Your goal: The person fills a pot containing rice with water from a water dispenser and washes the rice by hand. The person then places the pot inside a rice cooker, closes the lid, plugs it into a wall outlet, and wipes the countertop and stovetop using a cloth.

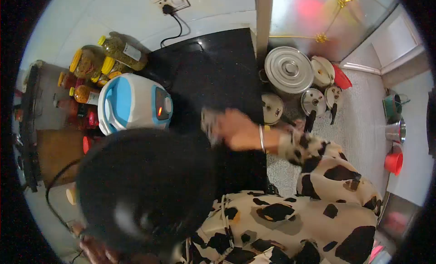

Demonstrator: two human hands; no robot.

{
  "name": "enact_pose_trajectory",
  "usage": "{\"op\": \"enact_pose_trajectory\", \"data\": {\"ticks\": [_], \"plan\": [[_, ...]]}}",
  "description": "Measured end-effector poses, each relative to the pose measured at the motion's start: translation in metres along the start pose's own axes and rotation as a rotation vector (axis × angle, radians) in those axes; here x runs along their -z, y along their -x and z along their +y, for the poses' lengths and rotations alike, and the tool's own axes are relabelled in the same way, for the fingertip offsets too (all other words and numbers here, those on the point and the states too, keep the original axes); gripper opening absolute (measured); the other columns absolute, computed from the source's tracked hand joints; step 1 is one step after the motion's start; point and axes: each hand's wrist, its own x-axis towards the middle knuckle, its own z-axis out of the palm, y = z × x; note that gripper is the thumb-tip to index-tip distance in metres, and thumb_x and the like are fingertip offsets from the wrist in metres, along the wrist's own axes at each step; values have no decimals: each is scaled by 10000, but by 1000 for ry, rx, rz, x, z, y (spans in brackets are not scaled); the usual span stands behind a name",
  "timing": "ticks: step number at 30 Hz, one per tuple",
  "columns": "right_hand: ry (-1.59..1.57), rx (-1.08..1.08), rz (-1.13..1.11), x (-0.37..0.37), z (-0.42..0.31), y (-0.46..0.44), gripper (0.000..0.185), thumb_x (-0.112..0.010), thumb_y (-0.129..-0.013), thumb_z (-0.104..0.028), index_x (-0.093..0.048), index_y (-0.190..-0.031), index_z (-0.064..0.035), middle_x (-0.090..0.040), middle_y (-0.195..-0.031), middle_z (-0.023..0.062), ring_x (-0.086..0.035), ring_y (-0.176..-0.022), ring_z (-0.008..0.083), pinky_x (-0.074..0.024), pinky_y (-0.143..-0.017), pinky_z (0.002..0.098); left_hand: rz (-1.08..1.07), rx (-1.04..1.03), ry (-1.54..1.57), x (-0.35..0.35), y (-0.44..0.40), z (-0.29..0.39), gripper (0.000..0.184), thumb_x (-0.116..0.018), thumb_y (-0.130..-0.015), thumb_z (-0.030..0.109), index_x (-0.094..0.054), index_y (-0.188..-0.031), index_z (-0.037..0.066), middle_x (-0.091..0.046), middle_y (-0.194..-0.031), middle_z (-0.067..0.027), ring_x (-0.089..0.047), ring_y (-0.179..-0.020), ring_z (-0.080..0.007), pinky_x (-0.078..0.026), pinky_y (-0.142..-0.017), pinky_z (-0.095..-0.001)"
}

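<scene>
My right hand (237, 130), blurred by motion, is closed on a crumpled greyish cloth (210, 124) pressed to the black countertop (204, 73). A bangle circles that wrist. In the near left a large dark round pan (150, 187) is held up, covering part of the counter. At its lower edge shows my left hand (97, 251), partly hidden, with fingers curled at the rim. Just beyond the pan stands a white and blue appliance (131, 103) with a lit orange display.
Jars with yellow lids (122, 53) crowd the left wall. A plug (168, 9) sits in the wall socket. On the floor right of the counter are a lidded steel pot (289, 69), several pressure cookers (313, 100) and a red bowl (393, 163).
</scene>
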Motion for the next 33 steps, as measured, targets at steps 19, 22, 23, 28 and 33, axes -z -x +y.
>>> {"op": "enact_pose_trajectory", "data": {"ticks": [19, 22, 23, 28, 33], "plan": [[136, -265, 481, 2, 93, 22, 190, -530, -776, -180, -639, -925, -133, -530, -824, 106, -532, -782, 280, -449, -664, 398, -268, 760, 520, -290, -135, -246, 170, -465, -954, 185, -536, -973, 31, -372, -661, 18, -381, -613, -114, -361, -576, -271], [-6, -165, 427, -7, 46, 47, 257, -589, -694, -121, -640, -945, -152, -535, -923, 103, -505, -804, 279, -427, -683, 386, -222, 899, 683, -292, -150, -288, 161, -445, -956, 156, -545, -937, 31, -390, -663, 10, -389, -620, -117, -397, -595, -277], [-46, -145, 424, -7, 34, 55, 260, -593, -695, -129, -645, -948, -161, -534, -935, 97, -504, -812, 274, -423, -691, 386, -176, 924, 666, -294, -150, -292, 160, -434, -961, 151, -538, -945, 30, -405, -666, 7, -408, -620, -125, -420, -609, -286], [-139, -149, 340, -8, -6, 80, 286, -607, -693, -143, -656, -972, -182, -538, -974, 90, -509, -848, 267, -412, -713, 388, -99, 711, 114, -308, -151, -319, 135, -449, -924, 126, -531, -961, 24, -448, -666, -12, -476, -629, -168, -473, -632, -344], [-203, -176, 291, -8, -14, 81, 343, -639, -661, -150, -650, -1003, -182, -545, -1010, 98, -516, -892, 267, -408, -735, 388, -425, 123, -975, -299, -150, -333, 268, -585, -799, 129, -584, -1025, -15, -644, -937, -179, -633, -887, -312, -484, -803, -372]]}}
